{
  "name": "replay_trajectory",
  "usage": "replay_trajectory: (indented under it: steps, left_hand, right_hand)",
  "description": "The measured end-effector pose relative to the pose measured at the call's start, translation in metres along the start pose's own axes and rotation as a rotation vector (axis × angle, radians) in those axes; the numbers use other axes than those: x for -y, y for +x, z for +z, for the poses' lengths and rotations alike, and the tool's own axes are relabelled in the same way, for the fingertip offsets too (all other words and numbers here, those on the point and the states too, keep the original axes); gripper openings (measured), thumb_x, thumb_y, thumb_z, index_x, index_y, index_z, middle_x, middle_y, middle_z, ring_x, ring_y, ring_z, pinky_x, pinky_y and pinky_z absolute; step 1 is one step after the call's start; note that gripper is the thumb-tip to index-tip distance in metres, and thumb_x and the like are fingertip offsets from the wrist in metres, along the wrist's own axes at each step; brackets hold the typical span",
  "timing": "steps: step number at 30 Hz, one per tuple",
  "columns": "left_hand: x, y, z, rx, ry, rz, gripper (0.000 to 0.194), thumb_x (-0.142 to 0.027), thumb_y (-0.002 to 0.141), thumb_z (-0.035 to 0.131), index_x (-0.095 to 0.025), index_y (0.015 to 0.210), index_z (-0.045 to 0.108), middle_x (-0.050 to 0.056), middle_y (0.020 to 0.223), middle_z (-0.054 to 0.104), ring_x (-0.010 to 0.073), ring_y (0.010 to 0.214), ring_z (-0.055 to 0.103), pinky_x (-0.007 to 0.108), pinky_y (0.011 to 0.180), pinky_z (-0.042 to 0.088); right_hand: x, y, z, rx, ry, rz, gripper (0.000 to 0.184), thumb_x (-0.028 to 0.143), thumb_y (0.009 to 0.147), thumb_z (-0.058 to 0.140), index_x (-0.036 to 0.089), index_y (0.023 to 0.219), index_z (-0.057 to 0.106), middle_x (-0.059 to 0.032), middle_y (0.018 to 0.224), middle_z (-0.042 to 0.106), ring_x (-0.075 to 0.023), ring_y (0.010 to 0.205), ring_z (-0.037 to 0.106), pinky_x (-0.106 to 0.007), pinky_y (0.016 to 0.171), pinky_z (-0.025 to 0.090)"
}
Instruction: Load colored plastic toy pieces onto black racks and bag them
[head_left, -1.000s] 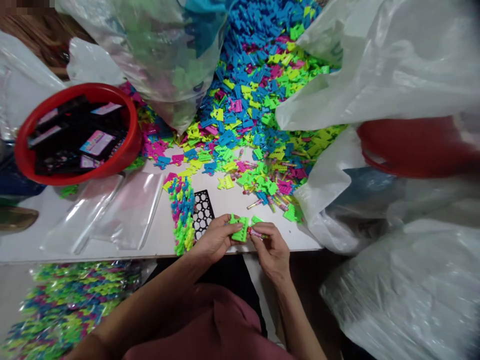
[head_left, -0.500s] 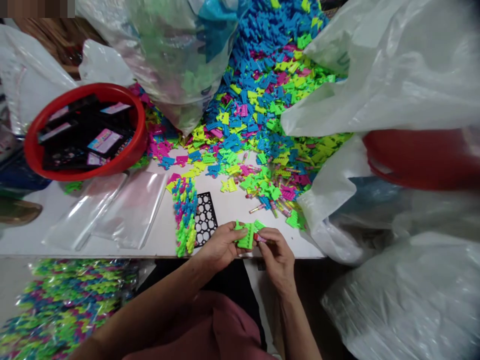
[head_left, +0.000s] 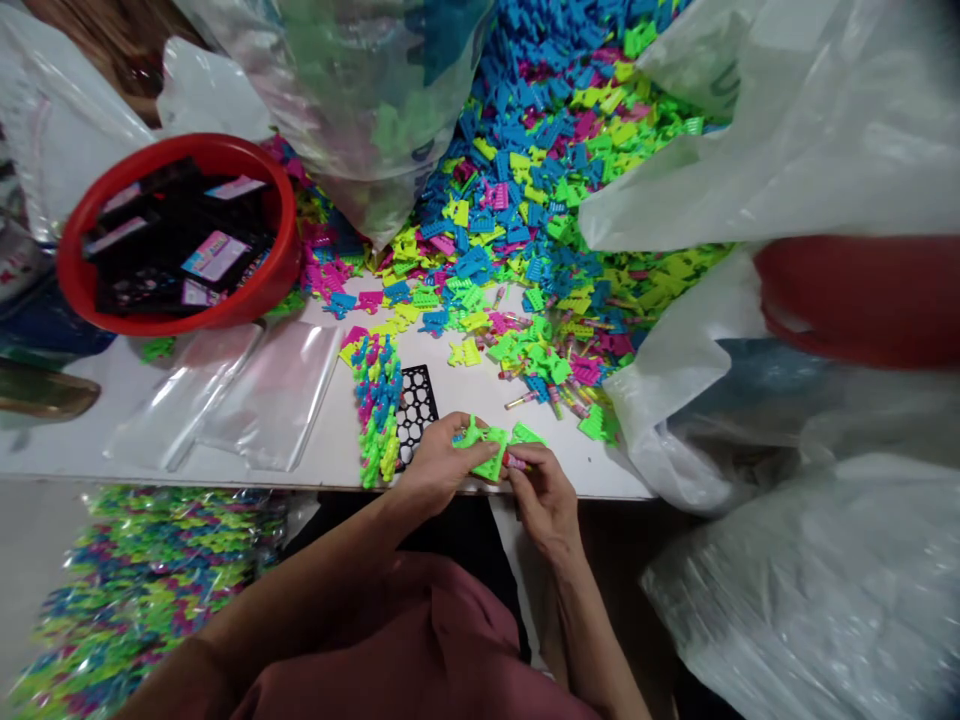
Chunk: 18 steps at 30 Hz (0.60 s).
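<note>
My left hand (head_left: 437,462) is closed on a bright green plastic piece (head_left: 491,462) with a ridged face, close to the table's front edge. A small pink stick with a red end (head_left: 514,461) is pinched in my right hand (head_left: 549,497), its tip at the right edge of the green piece. Whether the tip is inside the piece, I cannot tell. Just beyond my fingers lies another green piece (head_left: 528,434). Left of my hands, a black lattice tray (head_left: 415,400) lies beside a stacked block of colourful plastic pieces (head_left: 377,400).
Loose coloured pieces (head_left: 480,265) heap up toward the back, with several small sticks (head_left: 566,400) among them. A red basin (head_left: 289,215) of black packages and clear bags (head_left: 277,410) sit left. White sacks (head_left: 810,560) crowd the right side. Filled bags (head_left: 157,590) lie below left.
The whole view has shifted slightly. My left fingers have shifted on the green piece, which has turned a little, and the pink stick stays at its right edge.
</note>
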<state>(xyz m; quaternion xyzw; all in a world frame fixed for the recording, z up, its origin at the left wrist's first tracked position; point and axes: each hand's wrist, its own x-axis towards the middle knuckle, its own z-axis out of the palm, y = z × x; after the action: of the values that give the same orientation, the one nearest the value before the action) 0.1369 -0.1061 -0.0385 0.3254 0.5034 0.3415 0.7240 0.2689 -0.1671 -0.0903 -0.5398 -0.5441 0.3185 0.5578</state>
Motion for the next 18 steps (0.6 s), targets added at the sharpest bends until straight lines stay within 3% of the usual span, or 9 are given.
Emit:
replay_trajectory:
  steps: [4,9,12,18]
  left_hand:
    - [-0.0025,-0.0017,-0.0004,0.058,-0.083,-0.059,0.049,-0.03,0.042,0.086,-0.016,0.075,0.052,-0.004,0.062,0.059,0.0113,0.051,0.057,0.026,0.054,0.049]
    - [-0.0042,-0.0042,-0.0031,-0.087,0.113,0.053,0.028,-0.019,0.049,0.076,-0.016,0.068,0.056,-0.006,0.057,0.056,0.0086,0.052,0.051,0.02,0.051,0.041]
    - [-0.0043,-0.0051,-0.003,-0.143,0.182,0.066,0.024,-0.015,0.049,0.072,-0.017,0.066,0.056,-0.006,0.056,0.055,0.0086,0.051,0.048,0.02,0.05,0.038]
    - [-0.0005,-0.0047,-0.0023,0.016,-0.063,-0.117,0.036,-0.026,0.045,0.076,-0.02,0.071,0.051,-0.006,0.058,0.056,0.0133,0.049,0.054,0.028,0.053,0.046]
  right_hand:
    - [0.0066,-0.0002,-0.0039,0.03,-0.001,0.014,0.012,0.028,0.087,0.056,0.023,0.096,0.062,-0.0055,0.089,0.064,-0.0182,0.084,0.062,-0.032,0.071,0.053]
    - [0.0074,-0.0003,-0.0058,0.089,-0.133,-0.142,0.017,0.019,0.087,0.053,0.024,0.101,0.062,-0.0055,0.088,0.066,-0.0185,0.083,0.063,-0.035,0.074,0.053]
    - [0.0034,-0.002,-0.005,0.102,-0.154,-0.152,0.019,0.018,0.087,0.053,0.024,0.103,0.062,-0.0051,0.089,0.066,-0.0183,0.083,0.064,-0.034,0.073,0.054]
    - [0.0098,-0.0027,-0.0088,0.108,-0.084,-0.08,0.017,0.019,0.088,0.054,0.025,0.102,0.062,-0.0036,0.089,0.066,-0.016,0.081,0.064,-0.029,0.069,0.055]
